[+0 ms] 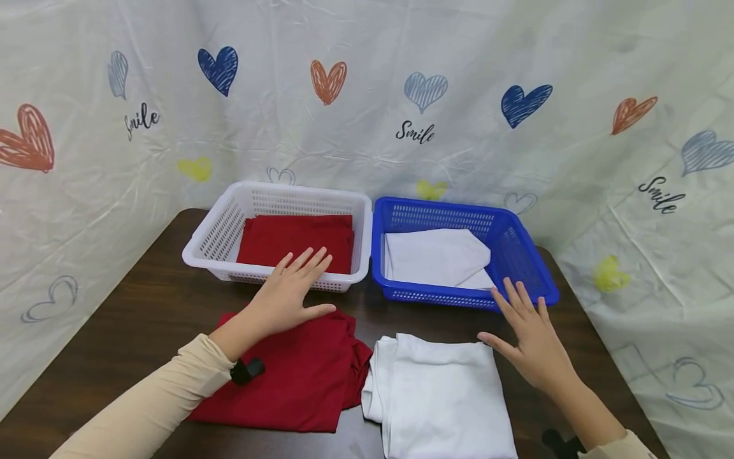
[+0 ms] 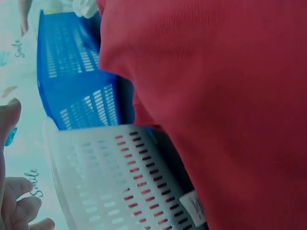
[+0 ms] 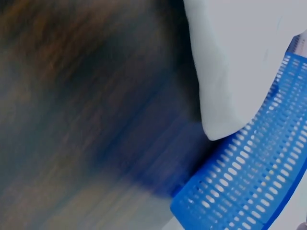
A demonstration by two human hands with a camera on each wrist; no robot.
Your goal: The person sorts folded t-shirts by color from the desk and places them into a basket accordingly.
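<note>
A folded red cloth (image 1: 287,382) lies flat on the table (image 1: 109,357) at near left, right edge bunched, just beside a folded white cloth (image 1: 447,398) at near right. Far left, a white basket (image 1: 226,220) holds folded red fabric (image 1: 295,239); far right, a blue basket (image 1: 524,255) holds folded white fabric (image 1: 432,255)

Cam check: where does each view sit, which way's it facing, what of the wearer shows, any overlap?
Head: on the head, facing forward and down at white basket and blue basket; left hand, right hand and sleeves show.
Left wrist: on that wrist, facing front red cloth and both baskets; fingers show at left edge.
Right wrist: on that wrist, facing front white cloth, blue basket and blurred table; no hand plainly shows.
Shared: white basket in head and left wrist; blue basket in all three.
</note>
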